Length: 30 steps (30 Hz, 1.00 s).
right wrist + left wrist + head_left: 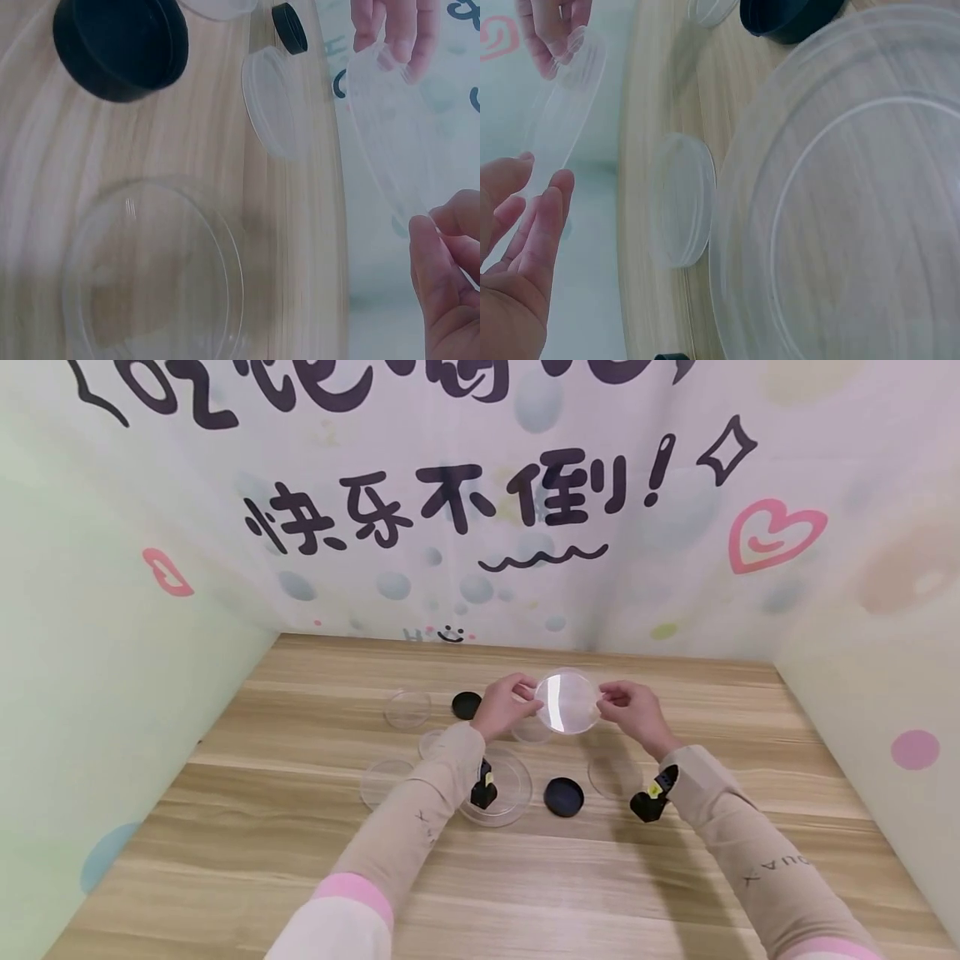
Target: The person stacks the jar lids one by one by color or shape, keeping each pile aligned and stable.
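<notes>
**A clear disc (576, 706) is held up over the tabletop (540, 893)**

A white cloth (480, 539) with black writing (455, 502) hangs behind the tabletop's back edge. A pale green wall (112, 652) runs along the left edge. The top is light brown wood.

The biggest clear dish (517, 793) sits near the middle; a ring shows inside its rim. The disc is in the air, toward the back edge. The left hand (506, 703) pinches one side and the right hand (636, 710) pinches the other, so the hands are apart.

One see-through dish (375, 783) lies toward the left edge, another round dish (611, 777) toward the right. A black cap (564, 797) is between, hollow side up. The smallest clear dish (430, 743) is partly hidden by the left sleeve (416, 818).
</notes>
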Available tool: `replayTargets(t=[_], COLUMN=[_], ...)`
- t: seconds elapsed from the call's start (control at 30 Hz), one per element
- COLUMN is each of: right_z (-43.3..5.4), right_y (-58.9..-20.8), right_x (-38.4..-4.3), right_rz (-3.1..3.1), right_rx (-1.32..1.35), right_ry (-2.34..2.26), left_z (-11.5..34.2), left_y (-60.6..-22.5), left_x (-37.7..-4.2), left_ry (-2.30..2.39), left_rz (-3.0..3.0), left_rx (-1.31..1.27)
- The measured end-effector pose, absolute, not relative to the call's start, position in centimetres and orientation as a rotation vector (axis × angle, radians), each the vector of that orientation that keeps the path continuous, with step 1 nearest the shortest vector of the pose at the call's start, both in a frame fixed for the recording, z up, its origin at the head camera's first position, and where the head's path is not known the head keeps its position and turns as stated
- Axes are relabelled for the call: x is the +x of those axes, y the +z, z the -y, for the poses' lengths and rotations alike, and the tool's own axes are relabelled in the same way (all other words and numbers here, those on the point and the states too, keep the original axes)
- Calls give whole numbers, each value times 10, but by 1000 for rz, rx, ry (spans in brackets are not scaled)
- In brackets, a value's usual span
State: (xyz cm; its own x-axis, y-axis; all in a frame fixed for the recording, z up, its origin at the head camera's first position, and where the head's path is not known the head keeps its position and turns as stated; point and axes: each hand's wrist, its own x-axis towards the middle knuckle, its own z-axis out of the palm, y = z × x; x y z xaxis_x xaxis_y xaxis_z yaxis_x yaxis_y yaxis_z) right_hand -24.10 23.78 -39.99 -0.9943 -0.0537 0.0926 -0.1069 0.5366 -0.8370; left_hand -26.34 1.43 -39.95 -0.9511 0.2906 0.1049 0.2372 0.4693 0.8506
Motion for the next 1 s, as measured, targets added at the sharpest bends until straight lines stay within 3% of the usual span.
replayTargets(t=[0.5,1.0], right_z=[-206,-172], right_y=[-405,-403], right_x=[-239,-228], right_rz=[2772,2808], right_rx=[160,426], right_ry=[1435,1495], left_z=[19,63], left_y=[-399,-402], left_x=[-266,-255], left_ry=[1520,1503], left_rz=[-2564,-2431], left_rx=[439,520])
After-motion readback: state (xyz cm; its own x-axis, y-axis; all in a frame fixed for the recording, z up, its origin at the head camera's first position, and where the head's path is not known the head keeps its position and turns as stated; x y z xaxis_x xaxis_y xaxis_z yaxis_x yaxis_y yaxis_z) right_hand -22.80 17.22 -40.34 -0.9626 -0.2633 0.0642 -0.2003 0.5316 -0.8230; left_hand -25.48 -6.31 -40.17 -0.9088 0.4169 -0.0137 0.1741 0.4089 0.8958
